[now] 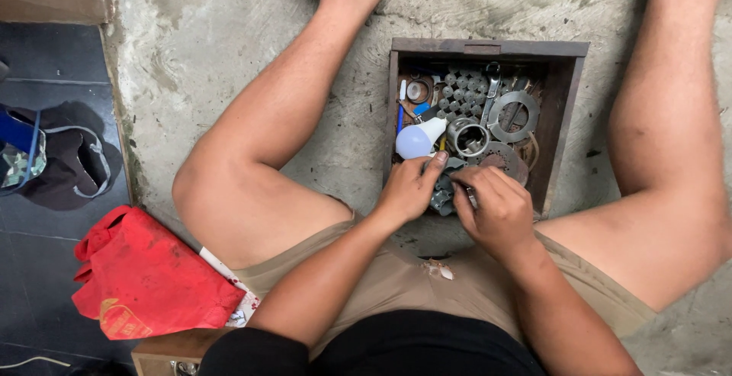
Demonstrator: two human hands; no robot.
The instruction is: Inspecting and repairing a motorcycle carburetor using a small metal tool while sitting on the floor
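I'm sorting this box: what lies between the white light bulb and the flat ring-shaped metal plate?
In the head view, a shiny round metal ring lies between the white light bulb and the flat ring-shaped metal plate.

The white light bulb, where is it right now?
In the head view the white light bulb lies in the wooden box, at its left side, just above the left hand and left of a metal ring.

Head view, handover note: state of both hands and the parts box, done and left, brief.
Left hand: in the wooden box, fingers on grey metal parts at its near edge.
Right hand: beside it, pinching a small metal piece; grip unclear.
Box sits on the concrete floor between the legs, holding a white bulb, metal rings and a ring clamp.
Done: nothing lies outside the box. Left: sorting is under way.
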